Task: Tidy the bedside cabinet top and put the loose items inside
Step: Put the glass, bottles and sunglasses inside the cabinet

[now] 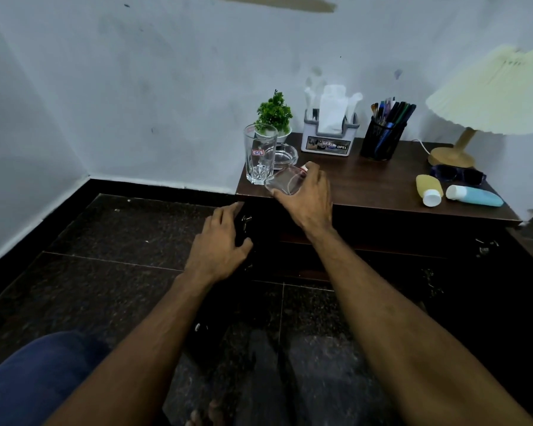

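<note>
My right hand (308,198) grips a short clear glass (285,181), tilted, over the front left edge of the dark wooden cabinet top (366,182). Just to its left a tall clear glass (259,155) stands upright, with a glass ashtray (286,155) behind it. Lower down, my left hand (219,241) holds the edge of the dark cabinet door (228,302), which stands open toward me, thumb on one side and fingers on the other. A yellow tube (429,189), a blue tube (474,196) and dark sunglasses (457,175) lie at the right end of the top.
Along the wall stand a small green plant (274,113), a tissue holder (329,133), a black mesh pen pot (382,139) and a lamp (474,109) with a wooden base. The cabinet interior is dark. Dark tiled floor (120,235) spreads to the left; my knee is at bottom left.
</note>
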Demonstrator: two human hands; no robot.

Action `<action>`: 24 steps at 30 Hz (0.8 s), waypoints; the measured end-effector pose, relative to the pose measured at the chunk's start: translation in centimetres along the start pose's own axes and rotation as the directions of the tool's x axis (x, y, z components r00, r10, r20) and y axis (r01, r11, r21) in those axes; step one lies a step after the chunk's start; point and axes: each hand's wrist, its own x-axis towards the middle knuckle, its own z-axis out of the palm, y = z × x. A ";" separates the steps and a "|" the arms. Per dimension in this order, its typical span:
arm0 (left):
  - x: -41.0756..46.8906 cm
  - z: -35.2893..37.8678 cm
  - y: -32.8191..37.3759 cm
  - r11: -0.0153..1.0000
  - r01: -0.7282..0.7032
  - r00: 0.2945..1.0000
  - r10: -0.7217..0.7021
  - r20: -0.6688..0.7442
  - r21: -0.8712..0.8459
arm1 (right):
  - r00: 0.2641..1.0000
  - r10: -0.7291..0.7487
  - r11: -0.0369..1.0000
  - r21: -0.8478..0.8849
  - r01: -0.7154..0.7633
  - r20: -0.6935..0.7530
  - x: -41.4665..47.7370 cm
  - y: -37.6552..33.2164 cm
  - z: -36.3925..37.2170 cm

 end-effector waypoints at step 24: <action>-0.4 0.2 0.2 1.000 -0.005 0.999 0.005 -0.044 -0.012 | 0.983 0.146 0.989 0.002 -0.146 -0.112 3.0 5.5 -4.1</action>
